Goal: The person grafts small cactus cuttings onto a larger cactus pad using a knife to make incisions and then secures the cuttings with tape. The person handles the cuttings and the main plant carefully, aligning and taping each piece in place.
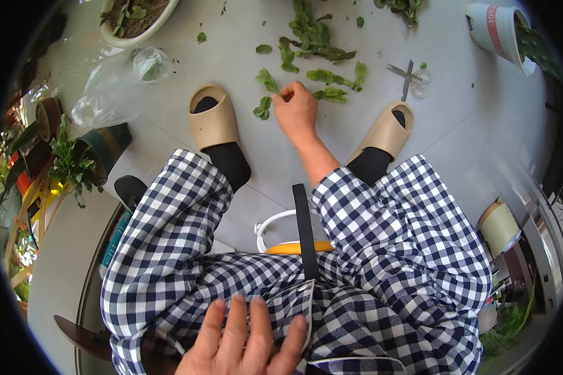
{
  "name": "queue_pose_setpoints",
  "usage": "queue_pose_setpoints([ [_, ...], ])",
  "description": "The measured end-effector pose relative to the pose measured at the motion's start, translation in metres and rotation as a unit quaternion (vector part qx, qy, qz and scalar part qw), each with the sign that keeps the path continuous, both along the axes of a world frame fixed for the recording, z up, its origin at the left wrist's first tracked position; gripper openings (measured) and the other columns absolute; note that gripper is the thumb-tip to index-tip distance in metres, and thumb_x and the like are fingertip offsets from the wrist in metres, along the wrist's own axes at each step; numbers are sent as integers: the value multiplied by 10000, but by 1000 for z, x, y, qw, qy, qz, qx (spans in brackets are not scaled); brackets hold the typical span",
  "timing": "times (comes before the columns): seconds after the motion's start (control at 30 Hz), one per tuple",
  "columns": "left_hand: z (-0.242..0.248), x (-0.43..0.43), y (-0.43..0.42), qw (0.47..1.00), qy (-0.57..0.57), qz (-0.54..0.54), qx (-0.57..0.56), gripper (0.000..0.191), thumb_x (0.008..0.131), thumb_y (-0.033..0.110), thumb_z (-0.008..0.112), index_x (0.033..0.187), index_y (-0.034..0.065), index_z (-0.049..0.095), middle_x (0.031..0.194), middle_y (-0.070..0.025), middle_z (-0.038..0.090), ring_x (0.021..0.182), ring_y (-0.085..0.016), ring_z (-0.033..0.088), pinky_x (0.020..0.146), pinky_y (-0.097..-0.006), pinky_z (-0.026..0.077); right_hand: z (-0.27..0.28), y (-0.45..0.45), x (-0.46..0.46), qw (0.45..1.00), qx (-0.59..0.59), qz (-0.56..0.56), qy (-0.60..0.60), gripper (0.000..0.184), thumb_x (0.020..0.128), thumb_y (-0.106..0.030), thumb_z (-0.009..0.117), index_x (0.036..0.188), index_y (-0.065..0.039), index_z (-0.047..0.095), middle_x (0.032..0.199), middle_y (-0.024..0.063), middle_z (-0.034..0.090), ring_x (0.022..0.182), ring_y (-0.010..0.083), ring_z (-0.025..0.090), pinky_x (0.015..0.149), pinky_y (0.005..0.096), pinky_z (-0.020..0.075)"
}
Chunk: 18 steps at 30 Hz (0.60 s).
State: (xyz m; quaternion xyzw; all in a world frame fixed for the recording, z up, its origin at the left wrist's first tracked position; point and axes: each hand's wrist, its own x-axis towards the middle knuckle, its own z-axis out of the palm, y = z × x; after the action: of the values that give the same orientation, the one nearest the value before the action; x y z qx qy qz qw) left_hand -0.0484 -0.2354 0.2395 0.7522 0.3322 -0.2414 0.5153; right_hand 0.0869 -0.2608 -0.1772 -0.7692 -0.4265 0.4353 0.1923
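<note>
My right hand (296,112) is low over the grey floor between my feet. Its thumb and fingertips pinch the lower end of a flat green stem cutting (266,80). Just below that lies another small green cutting (262,108). Yellowish-green pieces (330,94) rest to the right of the hand, and a larger heap of green cuttings (312,37) lies beyond it. My left hand (246,337) is above my lap, back upward, fingers spread, holding nothing. Scissors (410,77) with clear handles lie with their blades apart at the right, beside a flat dark strip (407,83).
At upper left are a white pot (171,11) of soil and a clear plastic bag (117,89). A dark green pot (110,145) with a leafy plant lies tipped at left. On its side at upper right is a pale blue pot (497,35) holding a cactus. Beige slippers (215,124) flank the work area.
</note>
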Motion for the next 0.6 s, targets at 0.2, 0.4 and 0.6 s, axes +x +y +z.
queue_pose_setpoints([
  [0.2, -9, -5, -18, 986, -27, 26, 162, 485, 823, 90, 592, 1301, 21, 541, 973, -172, 579, 898, -302, 606, 851, -397, 496, 95, 32, 6, 872, -39, -144, 467, 167, 858, -66, 723, 973, -13, 614, 781, 21, 632, 652, 85, 573, 570, 230, 453],
  [0.4, -12, -11, -5, 958, -69, 105, 258, 431, 822, 152, 713, 1201, -2, 578, 853, -109, 612, 829, -294, 610, 754, -390, 481, 228, 55, 27, 860, 105, -95, 490, 141, 875, -50, 716, 965, -18, 613, 788, 32, 635, 661, 92, 579, 585, 232, 468],
  [0.6, -26, 15, 14, 881, -219, 372, 193, 376, 882, 240, 707, 1101, -52, 620, 998, -214, 685, 909, -293, 678, 757, -397, 528, 364, 38, 58, 875, 210, -38, 434, 134, 884, -64, 719, 961, -18, 620, 773, 26, 643, 648, 81, 577, 584, 228, 478],
])
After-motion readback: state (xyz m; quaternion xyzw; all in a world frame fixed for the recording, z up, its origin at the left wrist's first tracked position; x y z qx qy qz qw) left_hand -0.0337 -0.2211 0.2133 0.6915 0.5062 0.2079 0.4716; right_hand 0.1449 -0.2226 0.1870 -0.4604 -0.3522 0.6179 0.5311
